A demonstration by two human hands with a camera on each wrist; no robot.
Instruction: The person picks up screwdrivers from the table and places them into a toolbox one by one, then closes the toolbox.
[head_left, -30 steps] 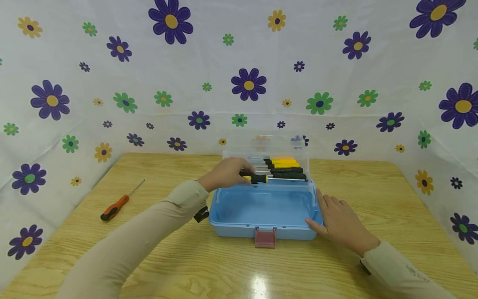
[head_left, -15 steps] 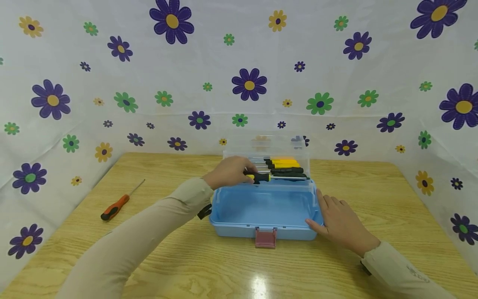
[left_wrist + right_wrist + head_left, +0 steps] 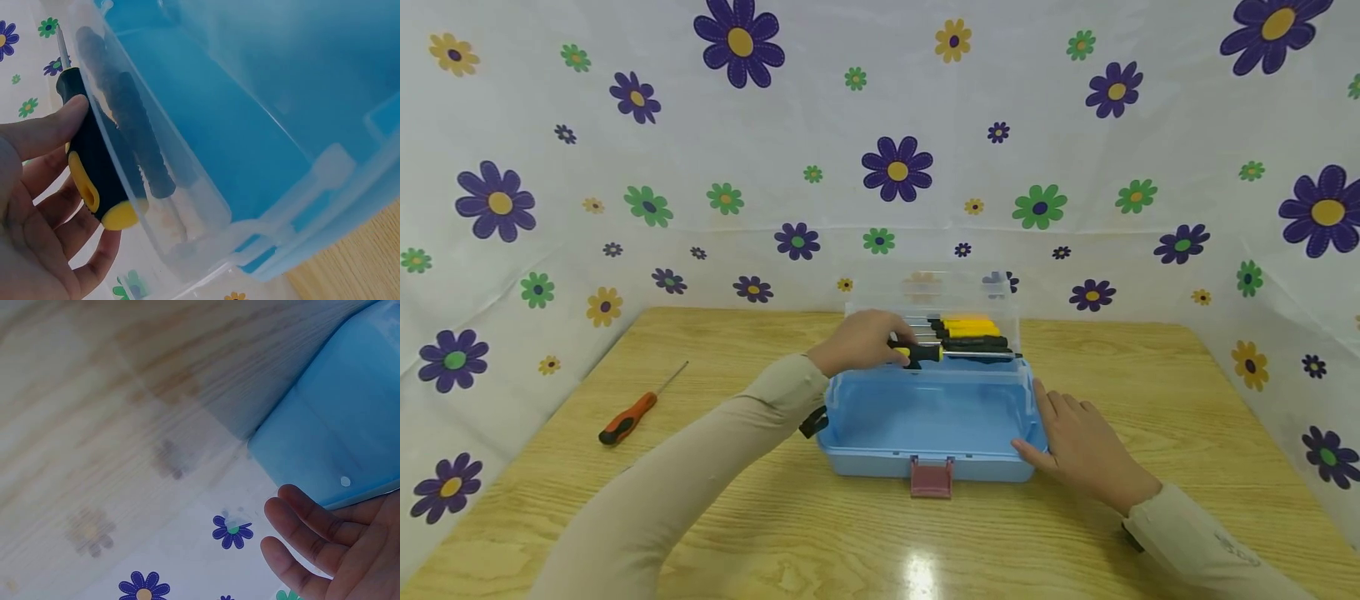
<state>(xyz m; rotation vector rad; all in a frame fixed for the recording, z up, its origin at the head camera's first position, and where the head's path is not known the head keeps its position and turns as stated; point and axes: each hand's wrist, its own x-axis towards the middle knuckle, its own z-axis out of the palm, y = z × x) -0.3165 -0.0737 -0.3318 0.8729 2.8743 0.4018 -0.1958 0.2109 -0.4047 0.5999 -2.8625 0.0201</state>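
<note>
My left hand (image 3: 868, 340) grips a screwdriver (image 3: 928, 353) by its black and yellow handle, over the clear tray (image 3: 985, 376) of a blue toolbox (image 3: 865, 464). Its shank points right. In the left wrist view, thumb and fingers wrap the screwdriver handle (image 3: 94, 156) beside the tray wall. Several screwdrivers with yellow handles (image 3: 972, 327) and black handles (image 3: 976, 342) lie side by side in the tray. At the toolbox's right end, my right hand (image 3: 1088, 450) rests with relaxed fingers, the thumb at the front rim. The right wrist view has these fingers (image 3: 306, 540) beside the blue wall.
The toolbox's clear lid (image 3: 936, 287) stands raised at the back, and a pink latch (image 3: 932, 480) hangs at its front. An orange and black screwdriver (image 3: 632, 417) lies on the wooden table (image 3: 760, 533) at left. A flowered cloth (image 3: 820, 108) surrounds the table.
My left hand has shifted slightly right and up with the black and yellow screwdriver, mostly within the first half second. My right hand has stayed at the toolbox's right end.
</note>
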